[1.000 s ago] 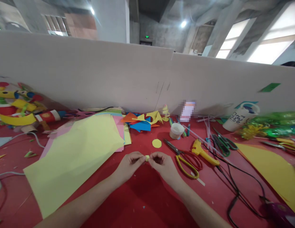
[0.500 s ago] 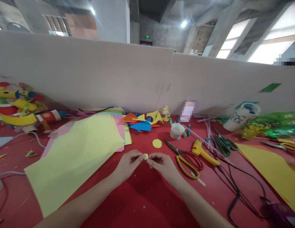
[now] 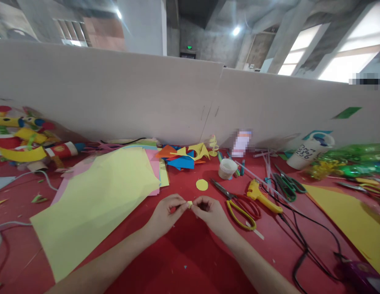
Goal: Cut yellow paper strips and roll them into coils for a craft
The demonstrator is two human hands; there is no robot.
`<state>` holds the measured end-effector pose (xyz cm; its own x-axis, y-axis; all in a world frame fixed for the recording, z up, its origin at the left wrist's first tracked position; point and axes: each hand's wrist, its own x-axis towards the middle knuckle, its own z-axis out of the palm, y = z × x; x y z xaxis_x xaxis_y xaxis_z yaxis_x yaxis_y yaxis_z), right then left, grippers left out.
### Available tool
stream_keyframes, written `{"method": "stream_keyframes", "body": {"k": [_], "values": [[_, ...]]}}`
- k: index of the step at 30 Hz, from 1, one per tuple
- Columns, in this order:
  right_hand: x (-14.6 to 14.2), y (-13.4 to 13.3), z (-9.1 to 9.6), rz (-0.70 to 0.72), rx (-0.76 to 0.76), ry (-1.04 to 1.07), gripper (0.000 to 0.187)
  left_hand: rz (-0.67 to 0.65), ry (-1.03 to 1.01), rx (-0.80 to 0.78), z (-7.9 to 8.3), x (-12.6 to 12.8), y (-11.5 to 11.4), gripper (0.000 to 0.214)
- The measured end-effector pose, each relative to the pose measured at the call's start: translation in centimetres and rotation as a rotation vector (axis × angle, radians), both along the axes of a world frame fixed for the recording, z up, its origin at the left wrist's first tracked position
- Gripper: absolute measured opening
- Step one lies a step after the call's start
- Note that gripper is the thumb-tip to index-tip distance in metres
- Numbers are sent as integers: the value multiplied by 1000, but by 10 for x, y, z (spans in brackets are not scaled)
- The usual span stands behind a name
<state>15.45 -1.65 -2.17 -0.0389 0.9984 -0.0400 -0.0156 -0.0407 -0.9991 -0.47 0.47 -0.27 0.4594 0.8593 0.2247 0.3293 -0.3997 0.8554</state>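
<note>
My left hand (image 3: 166,213) and my right hand (image 3: 210,213) meet over the red table (image 3: 184,253), fingertips pinched together. Between them sits a tiny folded yellow paper piece (image 3: 189,203), held by both hands. A small yellow paper circle (image 3: 202,185) lies flat just beyond the hands. Scissors with yellow and red handles (image 3: 239,206) lie to the right of my right hand, blades pointing away.
A large pale yellow sheet (image 3: 95,204) over pink sheets covers the left. A yellow glue gun (image 3: 263,196) with black cable, green scissors (image 3: 286,183), a small white cup (image 3: 227,168), coloured paper scraps (image 3: 185,157), a yellow sheet (image 3: 352,220) and a white partition wall (image 3: 147,94) surround the spot.
The hands stay in place, and the fingers shift slightly while working the tiny yellow piece. Nothing else on the table has moved.
</note>
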Motion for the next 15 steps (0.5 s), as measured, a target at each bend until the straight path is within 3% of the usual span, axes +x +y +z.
{"method": "stream_keyframes", "body": {"k": [15], "values": [[2, 3, -7, 27, 35, -31, 21, -27, 97, 49, -2, 0, 0, 25]]}}
